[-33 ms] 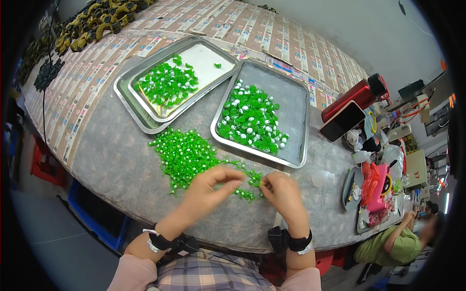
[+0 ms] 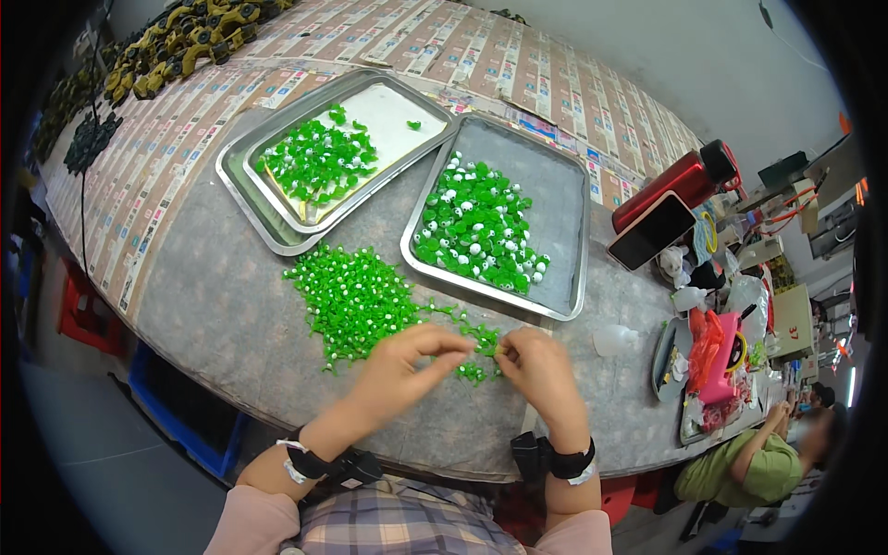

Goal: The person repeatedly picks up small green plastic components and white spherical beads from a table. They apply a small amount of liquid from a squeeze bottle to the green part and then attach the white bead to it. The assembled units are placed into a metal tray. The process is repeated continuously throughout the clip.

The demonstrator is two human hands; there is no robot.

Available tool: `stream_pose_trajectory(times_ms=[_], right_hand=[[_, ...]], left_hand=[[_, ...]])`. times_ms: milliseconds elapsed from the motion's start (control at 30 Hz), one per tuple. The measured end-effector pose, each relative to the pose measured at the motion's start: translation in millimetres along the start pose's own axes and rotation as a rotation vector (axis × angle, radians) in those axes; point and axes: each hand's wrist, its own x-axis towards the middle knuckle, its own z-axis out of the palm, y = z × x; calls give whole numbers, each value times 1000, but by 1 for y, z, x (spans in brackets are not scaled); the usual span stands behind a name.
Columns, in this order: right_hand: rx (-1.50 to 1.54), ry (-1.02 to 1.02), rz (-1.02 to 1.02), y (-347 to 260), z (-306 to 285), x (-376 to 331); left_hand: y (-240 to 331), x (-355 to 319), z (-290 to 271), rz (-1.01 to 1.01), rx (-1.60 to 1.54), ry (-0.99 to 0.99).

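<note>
Silver tray (image 2: pixel 564 176) of green and white pieces (image 2: pixel 476 222). Left of and below it, a bright green pile (image 2: pixel 356 301) dotted white; right of it, a red bottle (image 2: pixel 659 183), black-capped.

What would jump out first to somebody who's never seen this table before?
Probably the bright green pile of small pieces on the gray table cover, near the left hand. Behind it, a left tray and a right tray hold green and white pieces. Toward the right, a red bottle stands out beside a dark-screened phone.
</note>
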Motion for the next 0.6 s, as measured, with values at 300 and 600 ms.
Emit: stream_pose_trajectory(times_ms=[300, 600], right_hand=[[983, -280, 117, -21, -20, -18], [443, 1175, 327, 68, -45, -48]], left_hand=[[6, -4, 9, 394, 270, -99], [-1, -8, 5, -306, -584, 77]])
